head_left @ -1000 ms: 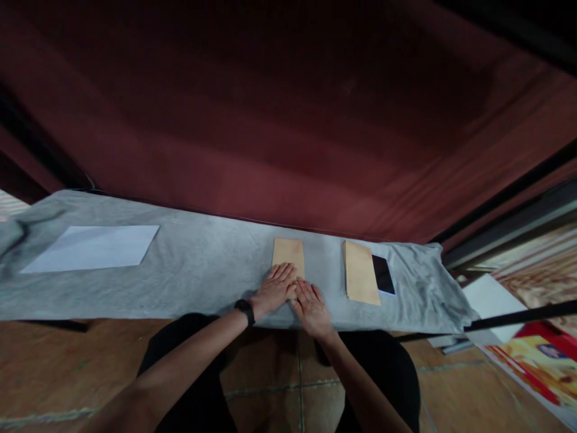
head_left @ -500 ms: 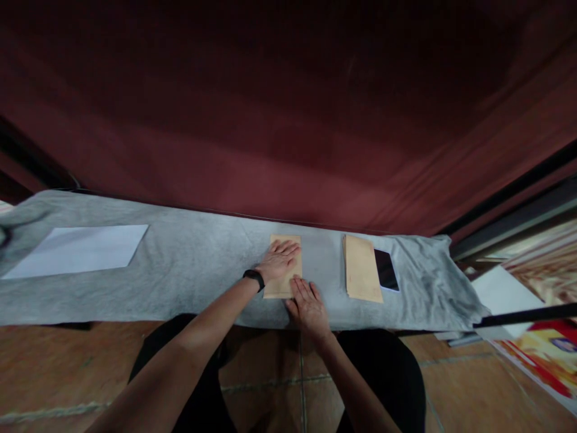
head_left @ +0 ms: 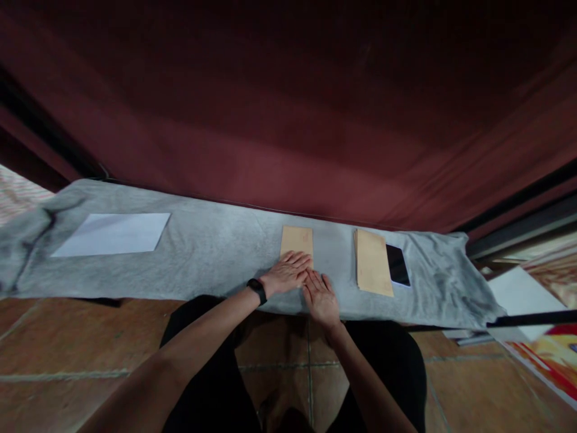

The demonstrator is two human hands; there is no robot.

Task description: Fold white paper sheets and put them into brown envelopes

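Note:
A tan paper envelope (head_left: pixel 296 239) lies flat on the grey cloth in front of me. Across its lower half rests my left hand (head_left: pixel 288 272), palm down with fingers stretched out, a black band on the wrist. My right hand (head_left: pixel 321 294) lies flat at the envelope's lower right corner, its fingertips meeting the left hand's fingers. The envelope's near end is hidden under both hands. To the right sits a stack of similar tan envelopes (head_left: pixel 374 263), beside a dark-screened phone (head_left: pixel 397 266).
White paper (head_left: pixel 117 233) lies on the left part of the grey cloth (head_left: pixel 216 252). A dark red panel (head_left: pixel 270 150) rises behind the cloth's far edge. At the right, beyond the cloth, are a white sheet (head_left: pixel 525 296) and a colourful printed board (head_left: pixel 550 355).
My left hand has slid down the envelope towards me, baring its upper part. My right hand stays at the lower right corner. The camera view has turned slightly left.

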